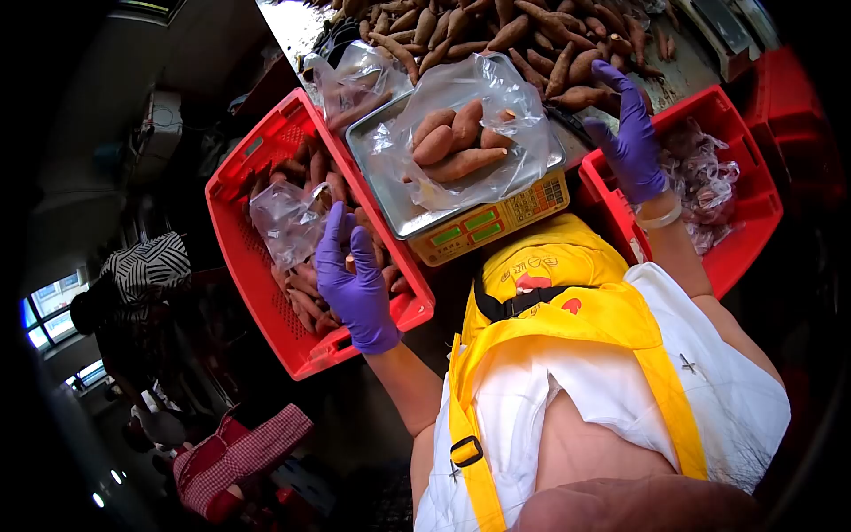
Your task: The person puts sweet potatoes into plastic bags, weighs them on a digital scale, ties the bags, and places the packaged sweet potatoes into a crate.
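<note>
left hand (pixel 359 293): fingers extended, grasping nothing visible, over left red crate (pixel 341 353), beside clear bag (pixel 282 226); contact unclear | right hand (pixel 631 133): spread wide, empty, near right red crate (pixel 752 222) | sweet potatoes (pixel 465 165): inside open plastic bag (pixel 507 93) on scale (pixel 498 222) | loose pile (pixel 510 34): on bench beyond

The left hand (pixel 356 297), purple-gloved, is held open, fingers pointing forward, its thumb standing apart on the side nearer to the right hand (pixel 634 146); this right hand, gloved likewise, is open also, well apart from the left and farther forward, thumb spread from fingers; bare left forearm (pixel 403 381) and right forearm (pixel 684 253) extend behind their hands.
</note>
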### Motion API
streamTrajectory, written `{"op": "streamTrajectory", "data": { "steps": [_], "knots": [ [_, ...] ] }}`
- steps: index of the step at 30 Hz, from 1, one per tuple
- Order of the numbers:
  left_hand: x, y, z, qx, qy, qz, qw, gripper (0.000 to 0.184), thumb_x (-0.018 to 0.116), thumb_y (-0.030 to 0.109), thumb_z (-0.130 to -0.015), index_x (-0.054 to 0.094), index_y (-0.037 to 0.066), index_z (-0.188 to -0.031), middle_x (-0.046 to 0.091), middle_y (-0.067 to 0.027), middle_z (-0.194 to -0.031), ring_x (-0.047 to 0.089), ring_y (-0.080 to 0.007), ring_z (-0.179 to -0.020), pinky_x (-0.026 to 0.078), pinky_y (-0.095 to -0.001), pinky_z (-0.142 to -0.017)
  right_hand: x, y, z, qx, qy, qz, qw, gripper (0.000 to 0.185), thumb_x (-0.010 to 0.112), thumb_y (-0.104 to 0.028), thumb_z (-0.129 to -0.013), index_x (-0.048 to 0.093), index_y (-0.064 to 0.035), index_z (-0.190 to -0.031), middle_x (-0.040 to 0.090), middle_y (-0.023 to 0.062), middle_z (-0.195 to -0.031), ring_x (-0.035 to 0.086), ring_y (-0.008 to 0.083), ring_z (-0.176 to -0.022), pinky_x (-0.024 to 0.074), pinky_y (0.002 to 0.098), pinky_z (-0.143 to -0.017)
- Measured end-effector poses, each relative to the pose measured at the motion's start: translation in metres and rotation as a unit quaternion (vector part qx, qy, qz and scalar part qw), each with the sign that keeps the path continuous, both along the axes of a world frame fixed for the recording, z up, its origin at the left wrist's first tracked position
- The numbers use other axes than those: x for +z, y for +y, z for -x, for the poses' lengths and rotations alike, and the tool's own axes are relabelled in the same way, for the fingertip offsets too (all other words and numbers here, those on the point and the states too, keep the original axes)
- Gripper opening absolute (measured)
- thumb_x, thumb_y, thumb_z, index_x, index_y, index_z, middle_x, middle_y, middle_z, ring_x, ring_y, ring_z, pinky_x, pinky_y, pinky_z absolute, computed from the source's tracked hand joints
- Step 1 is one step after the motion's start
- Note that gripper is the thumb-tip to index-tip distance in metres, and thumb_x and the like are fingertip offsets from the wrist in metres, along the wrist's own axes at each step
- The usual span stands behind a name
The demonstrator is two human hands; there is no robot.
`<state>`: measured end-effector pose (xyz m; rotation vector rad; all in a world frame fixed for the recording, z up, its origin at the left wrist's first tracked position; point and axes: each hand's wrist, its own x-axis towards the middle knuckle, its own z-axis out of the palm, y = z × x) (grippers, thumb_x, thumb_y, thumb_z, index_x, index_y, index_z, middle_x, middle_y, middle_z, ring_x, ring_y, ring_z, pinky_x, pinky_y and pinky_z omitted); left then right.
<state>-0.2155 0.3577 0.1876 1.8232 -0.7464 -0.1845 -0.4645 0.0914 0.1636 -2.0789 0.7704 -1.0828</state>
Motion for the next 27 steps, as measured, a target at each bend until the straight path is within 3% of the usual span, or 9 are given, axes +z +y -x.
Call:
{"op": "streamTrajectory", "data": {
  "steps": [2,6,9,12,14,15,18,22,27],
  "knots": [
    [0.003,-0.007,0.005,-0.002,-0.034,-0.017,0.999,0.045,0.067,0.024,-0.091,0.057,-0.001,-0.128,0.064,-0.0106,-0.112,0.06,-0.0168,-0.1,0.046,-0.0299,-0.088,-0.005,0.005,0.004,-0.02,0.018,0.0,1.0,0.091,0.073,-0.059,-0.074,0.04,-0.0038,-0.138,0.046,0.0137,-0.136,0.045,0.0266,-0.126,0.0342,0.0378,-0.107],
    [0.009,-0.036,0.025,0.01,-0.11,-0.024,0.994,0.058,0.079,0.033,-0.079,0.059,0.0,-0.122,0.064,-0.0118,-0.104,0.06,-0.0236,-0.098,0.046,-0.0344,-0.089,0.02,0.041,-0.014,-0.035,0.082,0.122,0.989,0.099,0.073,-0.06,-0.072,0.031,-0.007,-0.144,0.04,0.0146,-0.143,0.036,0.0316,-0.134,0.0278,0.0419,-0.111],
    [0.01,-0.066,0.03,0.043,-0.375,-0.065,0.924,0.054,0.08,0.038,-0.075,0.063,0.0,-0.11,0.067,-0.0143,-0.097,0.064,-0.0281,-0.086,0.05,-0.0367,-0.078,0.009,0.062,-0.043,-0.022,0.11,0.159,0.981,0.107,0.076,-0.057,-0.068,0.026,-0.0086,-0.148,0.034,0.0142,-0.148,0.032,0.0331,-0.136,0.0235,0.0441,-0.111],
    [-0.014,-0.08,0.011,0.039,-0.363,-0.241,0.899,0.041,0.076,0.035,-0.079,0.066,0.0,-0.098,0.068,-0.0156,-0.085,0.066,-0.029,-0.077,0.05,-0.0371,-0.07,-0.018,0.051,-0.062,-0.067,0.209,0.188,0.957,0.1,0.075,-0.045,-0.07,0.026,-0.01,-0.149,0.029,0.0145,-0.151,0.026,0.0323,-0.14,0.0192,0.047,-0.111],
    [-0.027,-0.064,0.0,-0.01,-0.068,-0.127,0.99,0.025,0.068,0.021,-0.087,0.067,-0.002,-0.098,0.07,-0.012,-0.088,0.066,-0.0212,-0.082,0.05,-0.0322,-0.075,-0.026,0.02,-0.06,-0.109,0.222,0.181,0.952,0.07,0.07,-0.031,-0.076,0.045,-0.0102,-0.138,0.035,0.0126,-0.147,0.031,0.0313,-0.136,0.0215,0.0474,-0.11],
    [-0.026,-0.057,0.002,-0.048,0.084,-0.01,0.995,0.02,0.064,0.015,-0.09,0.068,-0.003,-0.099,0.071,-0.0108,-0.091,0.066,-0.0182,-0.085,0.049,-0.0302,-0.079,-0.023,0.007,-0.049,-0.106,0.168,0.188,0.962,0.045,0.068,-0.019,-0.076,0.061,-0.0082,-0.119,0.051,0.0123,-0.133,0.045,0.0306,-0.125,0.0306,0.0452,-0.105],
    [0.001,-0.035,0.015,-0.103,0.256,0.087,0.957,0.011,0.057,0.0,-0.091,0.066,-0.003,-0.097,0.07,-0.0116,-0.098,0.066,-0.0167,-0.092,0.048,-0.0275,-0.089,-0.016,-0.01,-0.024,-0.026,0.013,0.078,0.996,0.024,0.065,-0.006,-0.079,0.068,-0.0034,-0.103,0.065,0.0121,-0.104,0.061,0.0283,-0.102,0.0478,0.036,-0.089],
    [-0.015,-0.016,0.021,-0.178,0.335,0.205,0.902,0.013,0.057,0.003,-0.089,0.061,0.0,-0.102,0.068,-0.0152,-0.105,0.064,-0.0228,-0.095,0.047,-0.0367,-0.092,0.004,0.025,-0.016,0.074,-0.038,-0.079,0.993,0.019,0.063,-0.014,-0.089,0.067,-0.0027,-0.104,0.065,0.0122,-0.105,0.062,0.0262,-0.1,0.0476,0.0332,-0.089],
    [-0.016,-0.017,0.018,-0.17,0.319,0.154,0.92,0.023,0.056,0.008,-0.092,0.062,-0.002,-0.112,0.069,-0.0154,-0.102,0.062,-0.0154,-0.079,0.048,-0.0278,-0.08,0.008,0.025,-0.016,0.086,-0.028,-0.095,0.991,0.02,0.064,-0.013,-0.089,0.066,-0.0024,-0.106,0.066,0.0089,-0.099,0.063,0.02,-0.094,0.0485,0.0302,-0.086]
  ]
}}
